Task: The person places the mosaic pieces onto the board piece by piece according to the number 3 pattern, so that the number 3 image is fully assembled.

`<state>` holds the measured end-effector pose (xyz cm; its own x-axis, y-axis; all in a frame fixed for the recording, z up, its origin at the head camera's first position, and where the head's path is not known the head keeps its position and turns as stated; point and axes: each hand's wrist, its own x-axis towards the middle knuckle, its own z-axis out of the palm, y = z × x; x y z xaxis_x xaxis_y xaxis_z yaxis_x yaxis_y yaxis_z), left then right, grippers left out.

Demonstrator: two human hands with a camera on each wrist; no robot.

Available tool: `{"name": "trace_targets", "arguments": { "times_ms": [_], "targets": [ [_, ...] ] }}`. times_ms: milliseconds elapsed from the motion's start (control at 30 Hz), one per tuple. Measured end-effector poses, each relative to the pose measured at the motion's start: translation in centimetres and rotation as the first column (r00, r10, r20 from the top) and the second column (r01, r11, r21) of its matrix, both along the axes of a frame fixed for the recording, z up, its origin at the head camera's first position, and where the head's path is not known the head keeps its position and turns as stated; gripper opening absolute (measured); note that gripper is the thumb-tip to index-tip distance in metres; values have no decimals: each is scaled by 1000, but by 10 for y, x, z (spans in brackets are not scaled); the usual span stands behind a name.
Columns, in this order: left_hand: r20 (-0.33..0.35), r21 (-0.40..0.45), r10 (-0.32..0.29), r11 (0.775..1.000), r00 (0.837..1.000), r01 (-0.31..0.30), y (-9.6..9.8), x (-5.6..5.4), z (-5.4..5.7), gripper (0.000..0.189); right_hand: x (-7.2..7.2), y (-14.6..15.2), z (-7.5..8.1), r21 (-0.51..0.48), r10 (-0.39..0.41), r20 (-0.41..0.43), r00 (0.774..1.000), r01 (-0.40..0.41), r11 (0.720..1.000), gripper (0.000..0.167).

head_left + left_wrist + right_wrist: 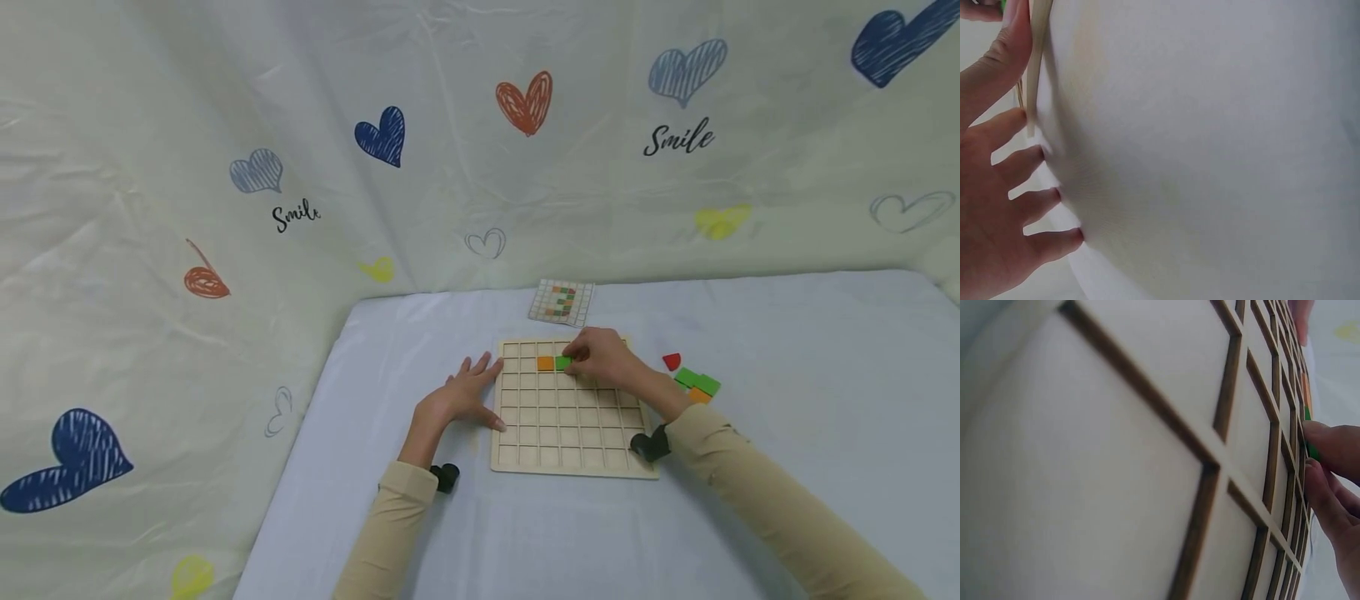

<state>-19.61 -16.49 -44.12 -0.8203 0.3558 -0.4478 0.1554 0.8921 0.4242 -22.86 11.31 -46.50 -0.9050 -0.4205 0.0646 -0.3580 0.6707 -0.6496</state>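
Green tile (562, 363), beige gridded board (548, 435)

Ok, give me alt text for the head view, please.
The right hand pinches a green tile beside an orange tile on a gridded wooden board; the left hand touches its left edge. A patterned card lies beyond, loose coloured pieces to the right.

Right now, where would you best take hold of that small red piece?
Probably pinch the red piece by opposite edges, thumb and fingertip coming down from above and its far side: it looks thin, lies flat on the white cloth, and the green pieces sit close on its near side.
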Motion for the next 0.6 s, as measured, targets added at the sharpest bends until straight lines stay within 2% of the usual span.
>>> {"name": "trace_targets", "arguments": {
  "times_ms": [200,600],
  "targets": [
    [-2,-13,-12,1000,1000,12,2,0,0,112,2,0,-1,21,2,-11,1000,-2,1000,23],
    [1,-7,12,1000,1000,-12,3,1,2,113,5,10,2,35,25,-30,999,-24,999,26]
  ]
}}
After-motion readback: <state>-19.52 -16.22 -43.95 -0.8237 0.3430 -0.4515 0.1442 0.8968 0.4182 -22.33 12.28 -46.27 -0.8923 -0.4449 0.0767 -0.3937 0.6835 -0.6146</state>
